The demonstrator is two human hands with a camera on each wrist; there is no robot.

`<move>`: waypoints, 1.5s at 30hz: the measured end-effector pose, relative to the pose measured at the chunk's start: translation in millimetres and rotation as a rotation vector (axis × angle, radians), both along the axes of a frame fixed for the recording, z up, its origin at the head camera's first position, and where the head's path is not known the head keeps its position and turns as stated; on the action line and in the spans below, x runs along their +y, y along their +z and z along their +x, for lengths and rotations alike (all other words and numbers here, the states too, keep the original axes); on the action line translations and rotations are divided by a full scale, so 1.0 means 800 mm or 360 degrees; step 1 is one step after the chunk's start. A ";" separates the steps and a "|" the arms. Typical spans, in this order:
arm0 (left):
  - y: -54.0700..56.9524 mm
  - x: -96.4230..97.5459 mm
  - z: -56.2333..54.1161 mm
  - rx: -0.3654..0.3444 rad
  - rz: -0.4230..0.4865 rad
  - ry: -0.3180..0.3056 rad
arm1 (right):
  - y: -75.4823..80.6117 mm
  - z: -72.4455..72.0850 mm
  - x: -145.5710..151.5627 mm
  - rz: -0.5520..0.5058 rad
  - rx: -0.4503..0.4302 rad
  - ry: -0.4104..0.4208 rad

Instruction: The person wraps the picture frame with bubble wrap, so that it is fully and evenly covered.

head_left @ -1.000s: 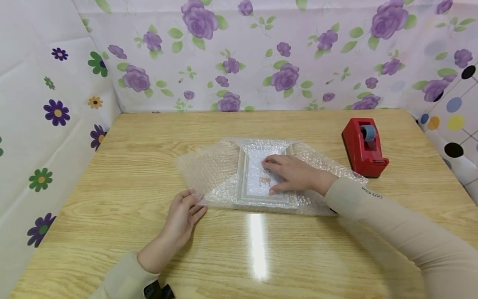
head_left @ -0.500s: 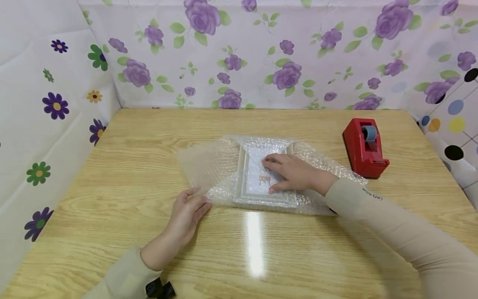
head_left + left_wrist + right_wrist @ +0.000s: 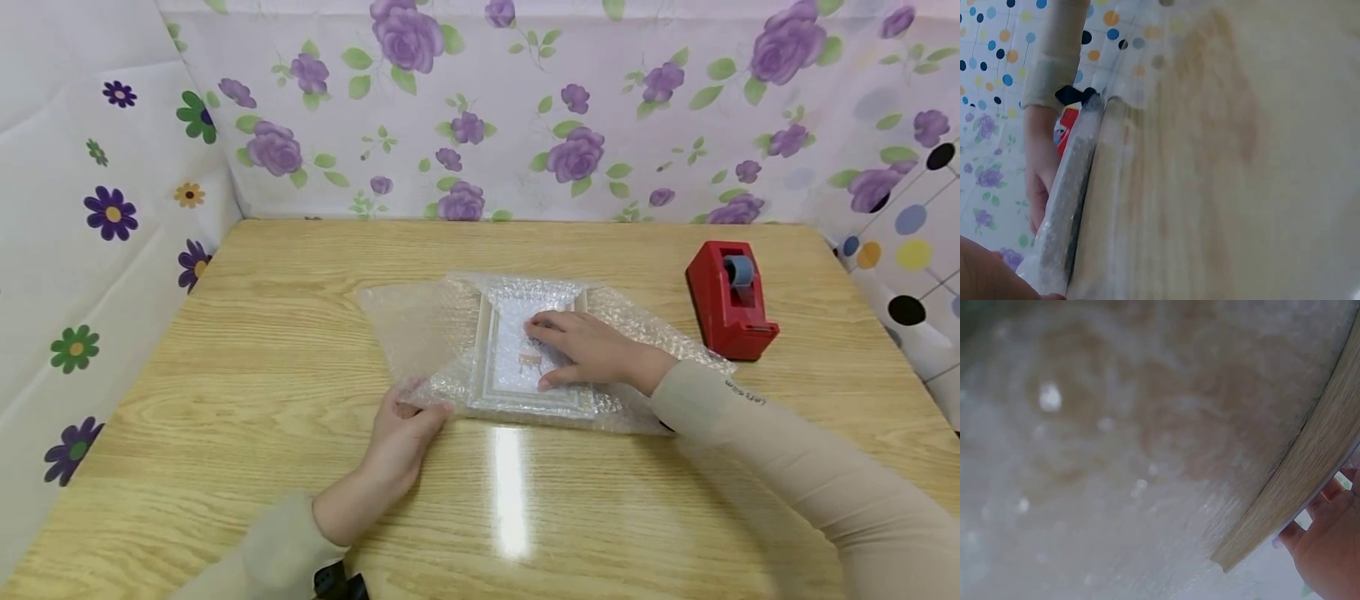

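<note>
A white picture frame [image 3: 487, 379] lies on a sheet of bubble wrap [image 3: 420, 325], with wrap folded over much of it and flaps spreading left and right. My right hand [image 3: 592, 350] rests on the frame's wrapped front, fingers spread and slightly bent. In the right wrist view, that hand [image 3: 1332, 550] shows beside the frame's pale edge [image 3: 1297, 469]. At the wrap's front left edge, my left hand [image 3: 405, 437] pinches the sheet, thumb in front and fingers partly hidden. The left wrist view catches part of this hand [image 3: 991, 275] at the lower left.
A red tape dispenser [image 3: 731, 300] with a blue roll stands at the back right, close to the wrap's right flap. The wooden table [image 3: 262, 333] meets flowered cloth [image 3: 510, 108] at the back and patterned cloth on both sides.
My left hand has moved right along the wrap's front edge, its thumb coming nearer the frame and its fingers drawing in on the sheet. My right hand has stayed on the frame.
</note>
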State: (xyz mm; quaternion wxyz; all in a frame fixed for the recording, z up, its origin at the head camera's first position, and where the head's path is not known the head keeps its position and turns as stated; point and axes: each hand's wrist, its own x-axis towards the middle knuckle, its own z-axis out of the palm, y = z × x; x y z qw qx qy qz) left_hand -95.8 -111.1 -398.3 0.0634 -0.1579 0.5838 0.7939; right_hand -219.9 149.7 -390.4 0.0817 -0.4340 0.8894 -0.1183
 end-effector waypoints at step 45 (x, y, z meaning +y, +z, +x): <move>-0.006 0.023 -0.032 0.0164 -0.0655 -0.0187 | -0.002 0.003 -0.002 0.0094 0.0070 -0.0032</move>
